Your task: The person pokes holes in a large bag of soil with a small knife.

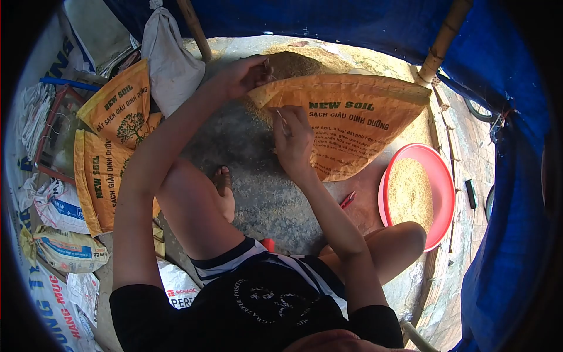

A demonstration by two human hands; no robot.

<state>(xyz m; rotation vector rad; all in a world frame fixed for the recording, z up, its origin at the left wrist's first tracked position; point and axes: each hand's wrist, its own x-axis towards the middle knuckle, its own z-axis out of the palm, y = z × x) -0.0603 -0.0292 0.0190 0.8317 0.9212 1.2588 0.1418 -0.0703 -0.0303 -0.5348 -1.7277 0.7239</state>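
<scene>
An orange bag [352, 120] printed "NEW SOIL" lies in front of me, its top edge folded over and running to the upper right. My left hand [251, 76] is closed in a pinch at the bag's upper left corner, with a thin strand near the fingertips. Just below that corner, my right hand [293, 138] is closed, and a thin light strand shows at its fingers. Whether a needle is on the strand is too small to tell.
A pink basin [450, 202] of yellowish husks stands at the right, near red-handled scissors or pliers [348, 200]. More orange bags [97, 176] and a tied white sack [170, 58] are at the left. Bamboo poles [437, 50] and blue tarp [498, 35] border the space.
</scene>
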